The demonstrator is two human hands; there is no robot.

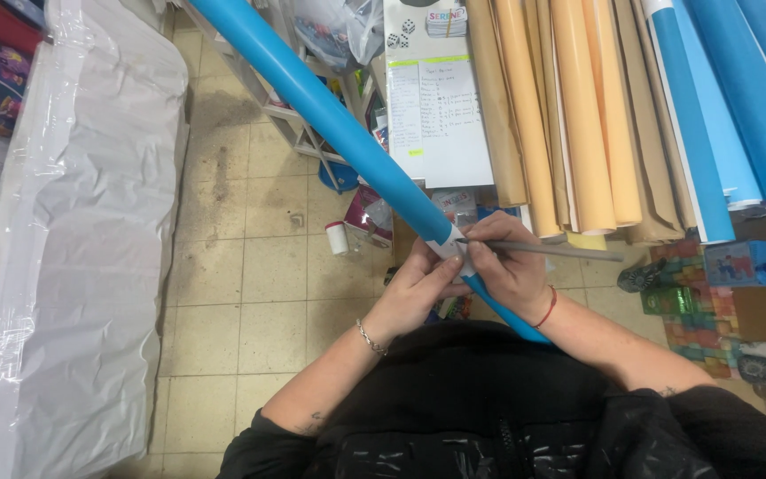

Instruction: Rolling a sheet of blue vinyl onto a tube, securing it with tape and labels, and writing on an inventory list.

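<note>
Two hands meet in the middle, close to the person's chest. The left hand [418,286] is wrapped around a long blue roll [330,111], right by a small white label [450,243] stuck on it. The right hand [509,266] is shut on a thin grey pen [560,251], with its tip touching the label. I think the writing is only just under way, since I cannot see any marks on the label. More paper rolls [578,115] lean just past the right hand.
</note>
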